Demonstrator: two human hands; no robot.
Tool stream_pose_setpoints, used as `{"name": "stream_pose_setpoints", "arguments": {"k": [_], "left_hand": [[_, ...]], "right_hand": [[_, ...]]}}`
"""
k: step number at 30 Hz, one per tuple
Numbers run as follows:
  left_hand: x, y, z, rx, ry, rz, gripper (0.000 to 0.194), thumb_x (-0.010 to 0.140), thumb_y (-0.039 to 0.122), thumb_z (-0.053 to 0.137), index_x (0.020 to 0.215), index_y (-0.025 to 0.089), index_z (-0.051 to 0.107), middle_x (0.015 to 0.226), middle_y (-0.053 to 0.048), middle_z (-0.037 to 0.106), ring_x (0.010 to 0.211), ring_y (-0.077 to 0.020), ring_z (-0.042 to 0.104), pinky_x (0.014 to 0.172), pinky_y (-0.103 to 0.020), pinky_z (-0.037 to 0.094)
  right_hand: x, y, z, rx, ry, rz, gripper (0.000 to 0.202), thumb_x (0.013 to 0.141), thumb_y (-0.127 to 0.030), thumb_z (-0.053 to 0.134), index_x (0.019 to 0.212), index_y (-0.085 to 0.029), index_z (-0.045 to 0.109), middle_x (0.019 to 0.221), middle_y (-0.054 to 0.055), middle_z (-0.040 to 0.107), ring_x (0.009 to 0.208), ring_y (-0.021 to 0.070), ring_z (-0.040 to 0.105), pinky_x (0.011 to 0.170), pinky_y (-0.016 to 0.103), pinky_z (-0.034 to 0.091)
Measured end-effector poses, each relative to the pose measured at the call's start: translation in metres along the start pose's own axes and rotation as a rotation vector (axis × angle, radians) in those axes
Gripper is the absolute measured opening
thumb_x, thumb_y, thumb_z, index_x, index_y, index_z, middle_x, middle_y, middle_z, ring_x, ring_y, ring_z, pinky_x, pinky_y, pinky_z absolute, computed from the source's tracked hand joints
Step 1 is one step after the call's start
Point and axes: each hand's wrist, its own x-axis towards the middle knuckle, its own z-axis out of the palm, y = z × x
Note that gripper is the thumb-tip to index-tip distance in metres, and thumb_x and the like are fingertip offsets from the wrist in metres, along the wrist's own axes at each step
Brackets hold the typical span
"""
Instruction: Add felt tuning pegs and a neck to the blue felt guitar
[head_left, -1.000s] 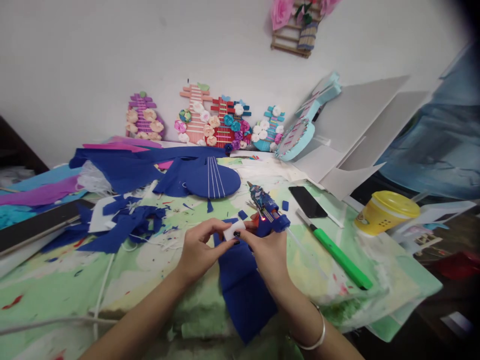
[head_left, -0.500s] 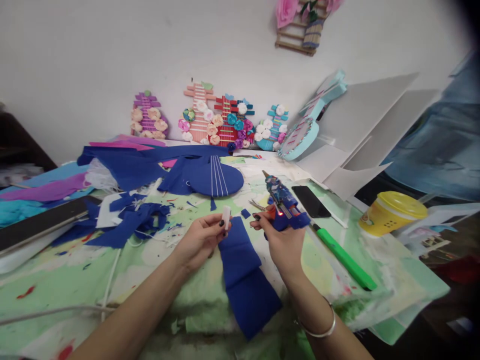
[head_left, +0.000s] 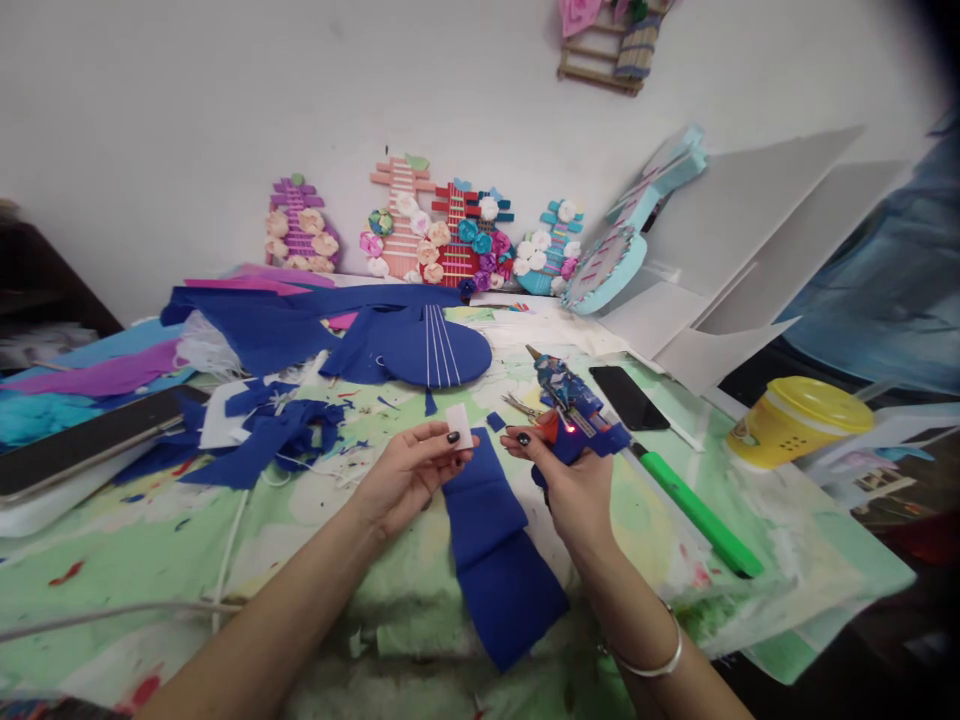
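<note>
Between the thumb and fingers of my left hand (head_left: 409, 475) is a small white rectangular piece of board (head_left: 459, 426), its flat face turned toward me. My right hand (head_left: 574, 485) is wrapped round a blue glue gun (head_left: 574, 405) with a glowing red light, its nozzle pointing up and away. Below and between the hands lies a creased strip of dark blue paper (head_left: 506, 570). A small blue scrap (head_left: 496, 422) and a pair of scissors (head_left: 521, 405) rest just beyond the fingertips. Farther back is a round blue shape with white strings (head_left: 442, 357).
A phone (head_left: 628, 397), a green cutter (head_left: 701, 512) and a yellow lidded cup (head_left: 799, 425) stand to the right. Blue scraps (head_left: 262, 430) and a cable (head_left: 112, 618) lie left. Flowered guitar-shaped crafts (head_left: 405, 220) lean on the wall, with grey boards (head_left: 772, 230) at right.
My left hand has turned the white piece so that its broad face shows. The fingertips of both hands have come a little closer together. The view has shifted slightly.
</note>
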Motion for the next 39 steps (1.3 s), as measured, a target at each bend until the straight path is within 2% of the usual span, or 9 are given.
{"name": "stream_pose_setpoints", "arguments": {"k": [2, 5, 9, 16, 21, 23, 26, 31, 39], "left_hand": [[-0.001, -0.001, 0.0, 0.052, -0.015, -0.013, 0.019, 0.065, 0.011, 0.075, 0.082, 0.008, 0.066, 0.073, -0.008, 0.071, 0.061, -0.0133, 0.066, 0.058, -0.02, 0.052], [0.0, -0.003, -0.001, 0.103, -0.041, -0.016, 0.023, 0.06, 0.015, 0.079, 0.079, 0.009, 0.067, 0.071, -0.006, 0.071, 0.061, -0.0129, 0.067, 0.059, -0.019, 0.051], [0.002, -0.004, 0.0, 0.166, -0.028, 0.032, 0.023, 0.058, 0.018, 0.081, 0.073, 0.011, 0.066, 0.068, -0.004, 0.07, 0.059, -0.0125, 0.066, 0.058, -0.018, 0.05], [0.001, -0.005, 0.001, 0.216, 0.023, 0.132, 0.022, 0.059, 0.021, 0.08, 0.07, 0.011, 0.063, 0.064, -0.003, 0.069, 0.055, -0.0119, 0.065, 0.055, -0.019, 0.048], [0.001, -0.006, 0.001, 0.331, 0.053, 0.278, 0.017, 0.065, 0.02, 0.075, 0.073, 0.013, 0.062, 0.063, -0.001, 0.067, 0.055, -0.0131, 0.065, 0.055, -0.021, 0.046], [0.0, -0.006, 0.002, 0.411, 0.057, 0.361, 0.014, 0.066, 0.018, 0.073, 0.074, 0.013, 0.062, 0.063, 0.0, 0.066, 0.057, -0.0129, 0.065, 0.057, -0.021, 0.047], [-0.002, -0.006, 0.004, 0.469, 0.072, 0.411, 0.015, 0.065, 0.016, 0.074, 0.074, 0.013, 0.063, 0.061, 0.0, 0.066, 0.057, -0.0134, 0.065, 0.06, -0.022, 0.048], [-0.005, -0.005, 0.005, 0.481, 0.061, 0.425, 0.015, 0.066, 0.02, 0.075, 0.071, 0.014, 0.062, 0.063, -0.002, 0.068, 0.059, -0.0147, 0.066, 0.062, -0.024, 0.051], [-0.004, -0.005, 0.004, 0.499, 0.059, 0.446, 0.015, 0.066, 0.018, 0.074, 0.07, 0.014, 0.06, 0.062, 0.0, 0.066, 0.059, -0.0133, 0.065, 0.062, -0.022, 0.05]], "right_hand": [[-0.003, 0.003, 0.001, -0.018, -0.081, 0.012, 0.021, 0.069, -0.026, 0.074, 0.086, -0.018, 0.063, 0.078, 0.005, 0.073, 0.082, 0.0238, 0.071, 0.082, 0.043, 0.056], [-0.006, 0.005, 0.003, -0.174, -0.151, -0.051, 0.015, 0.074, -0.027, 0.068, 0.086, -0.02, 0.072, 0.096, 0.006, 0.072, 0.099, 0.0235, 0.065, 0.096, 0.043, 0.047], [-0.01, 0.006, 0.006, -0.329, -0.178, -0.13, 0.02, 0.077, -0.026, 0.063, 0.093, -0.025, 0.075, 0.103, 0.003, 0.07, 0.104, 0.0224, 0.062, 0.099, 0.041, 0.044], [-0.015, 0.013, 0.002, -0.403, -0.209, -0.159, 0.021, 0.079, -0.027, 0.06, 0.095, -0.026, 0.074, 0.103, 0.003, 0.071, 0.105, 0.023, 0.063, 0.102, 0.043, 0.041], [-0.019, 0.007, -0.009, -0.327, -0.162, -0.101, 0.019, 0.08, -0.033, 0.063, 0.092, -0.021, 0.071, 0.092, 0.006, 0.073, 0.09, 0.0228, 0.067, 0.088, 0.041, 0.05], [-0.023, 0.003, -0.014, -0.334, -0.218, -0.054, 0.021, 0.08, -0.035, 0.063, 0.094, -0.019, 0.069, 0.087, 0.006, 0.072, 0.077, 0.0202, 0.067, 0.075, 0.035, 0.054], [-0.029, 0.0, -0.021, -0.448, -0.333, -0.073, 0.014, 0.082, -0.032, 0.06, 0.082, -0.019, 0.066, 0.068, 0.002, 0.067, 0.06, 0.015, 0.06, 0.06, 0.028, 0.05], [-0.037, 0.003, -0.022, -0.576, -0.282, -0.161, 0.021, 0.08, -0.029, 0.061, 0.063, -0.02, 0.055, 0.055, -0.003, 0.054, 0.053, 0.0117, 0.05, 0.054, 0.024, 0.041], [-0.04, 0.006, -0.016, -0.532, -0.318, -0.139, 0.018, 0.081, -0.028, 0.059, 0.067, -0.019, 0.052, 0.057, -0.004, 0.049, 0.053, 0.0102, 0.043, 0.052, 0.023, 0.038]]}}
